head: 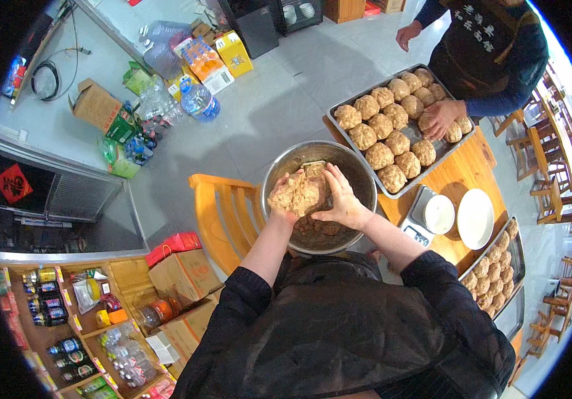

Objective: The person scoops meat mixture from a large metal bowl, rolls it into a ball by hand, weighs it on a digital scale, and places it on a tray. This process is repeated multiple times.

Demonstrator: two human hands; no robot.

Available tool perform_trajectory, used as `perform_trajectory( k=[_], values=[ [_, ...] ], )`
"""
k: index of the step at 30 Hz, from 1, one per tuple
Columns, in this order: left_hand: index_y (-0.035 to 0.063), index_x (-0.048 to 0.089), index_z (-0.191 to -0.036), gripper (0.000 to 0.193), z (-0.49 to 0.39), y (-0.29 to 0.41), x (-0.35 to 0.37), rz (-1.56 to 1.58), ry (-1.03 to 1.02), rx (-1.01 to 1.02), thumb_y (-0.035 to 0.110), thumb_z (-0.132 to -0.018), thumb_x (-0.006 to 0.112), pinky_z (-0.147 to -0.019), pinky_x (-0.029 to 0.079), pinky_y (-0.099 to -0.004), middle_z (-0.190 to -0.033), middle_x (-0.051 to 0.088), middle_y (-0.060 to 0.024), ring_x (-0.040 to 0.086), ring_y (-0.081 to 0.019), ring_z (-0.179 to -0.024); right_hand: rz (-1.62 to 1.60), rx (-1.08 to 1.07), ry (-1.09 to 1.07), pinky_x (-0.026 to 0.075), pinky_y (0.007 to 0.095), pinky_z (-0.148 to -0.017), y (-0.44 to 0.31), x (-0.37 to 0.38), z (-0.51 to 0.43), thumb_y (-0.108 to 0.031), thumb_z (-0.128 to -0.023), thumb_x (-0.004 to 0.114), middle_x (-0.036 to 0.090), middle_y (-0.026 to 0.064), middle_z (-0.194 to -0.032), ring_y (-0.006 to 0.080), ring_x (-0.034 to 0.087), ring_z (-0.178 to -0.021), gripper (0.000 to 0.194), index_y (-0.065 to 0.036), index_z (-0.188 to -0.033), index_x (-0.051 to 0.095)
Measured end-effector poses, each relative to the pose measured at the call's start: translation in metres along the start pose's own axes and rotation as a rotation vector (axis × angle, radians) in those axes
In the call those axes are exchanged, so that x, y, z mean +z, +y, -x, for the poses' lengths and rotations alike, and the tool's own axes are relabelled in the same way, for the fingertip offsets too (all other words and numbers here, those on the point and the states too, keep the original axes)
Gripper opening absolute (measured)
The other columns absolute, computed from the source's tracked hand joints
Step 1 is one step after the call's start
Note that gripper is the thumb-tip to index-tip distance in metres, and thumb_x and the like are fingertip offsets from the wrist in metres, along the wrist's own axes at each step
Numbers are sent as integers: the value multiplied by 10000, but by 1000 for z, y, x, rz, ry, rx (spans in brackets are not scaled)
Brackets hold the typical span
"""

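A rough lump of pale brown food mixture [297, 195] rests in my left hand [286, 219], whose palm and fingers are partly hidden by it. My right hand [345, 207] is at the lump's right side, thumb and fingers spread. Whether its fingertips touch the lump is hard to tell. Both hands are over a large round steel bowl [360, 174]. More loose mixture [316, 228] lies at the bottom of this bowl. Just beyond the lump, a small pale-edged thing [314, 164] shows, too covered to identify.
Rounded balls fill much of a metal tray [444, 149]; a co-worker's hand [443, 119] touches them. On the wooden table [448, 174] are a digital scale [415, 230] with a white bowl [439, 214], a white dish [475, 219] and another tray [518, 254] of balls. A wooden chair [226, 209] stands left.
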State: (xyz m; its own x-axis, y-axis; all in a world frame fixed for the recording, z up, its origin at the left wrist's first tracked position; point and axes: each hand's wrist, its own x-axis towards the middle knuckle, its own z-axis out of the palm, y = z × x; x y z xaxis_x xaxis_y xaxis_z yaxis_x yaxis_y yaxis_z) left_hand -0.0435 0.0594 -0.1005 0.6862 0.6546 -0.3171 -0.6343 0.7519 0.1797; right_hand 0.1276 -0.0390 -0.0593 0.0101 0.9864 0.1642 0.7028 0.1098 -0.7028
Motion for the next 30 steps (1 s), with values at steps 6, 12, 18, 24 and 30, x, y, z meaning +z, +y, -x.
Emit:
perform_trajectory(
  k=[6,12,18,24,30],
  values=[
    [34,671,-1035,312,-9,-4,16,-65,171,-2,318,-910,642,-931,539,-414,-1049,705,-103,663,-272,-1011,-192,169,-115,375,430,-1106,-2,21,-23,-258,-671,847,432,281,-1404,425,413,-1322,923,30,-1407,370],
    [24,649,-1074,358,-11,2,22,-244,173,-106,350,-926,636,-936,531,-423,-1075,696,-120,664,-277,-1010,-74,176,-108,517,447,-886,11,27,-17,-232,-771,736,674,249,-1009,401,639,-1003,500,-26,-1202,589],
    [4,621,-1132,403,-15,5,7,-169,171,-140,357,-939,603,-987,503,-463,-1129,677,-198,649,-336,-1059,159,244,-209,545,445,-766,15,30,-19,-236,-784,703,695,219,-865,374,683,-837,385,-55,-1120,647],
    [-12,603,-1169,448,-19,9,-11,64,14,-189,371,-939,566,-1025,467,-523,-1174,648,-245,622,-391,-1100,-384,561,-383,543,351,-724,17,12,-28,-166,-791,688,697,137,-789,254,685,-719,408,-23,-1167,619],
    [17,640,-1129,442,-10,9,-2,42,73,-87,400,-918,572,-1036,453,-526,-1186,653,-211,601,-394,-1123,-1117,496,11,485,269,-781,16,7,-18,-205,-909,652,632,50,-999,113,586,-893,516,58,-1321,487]
  ],
)
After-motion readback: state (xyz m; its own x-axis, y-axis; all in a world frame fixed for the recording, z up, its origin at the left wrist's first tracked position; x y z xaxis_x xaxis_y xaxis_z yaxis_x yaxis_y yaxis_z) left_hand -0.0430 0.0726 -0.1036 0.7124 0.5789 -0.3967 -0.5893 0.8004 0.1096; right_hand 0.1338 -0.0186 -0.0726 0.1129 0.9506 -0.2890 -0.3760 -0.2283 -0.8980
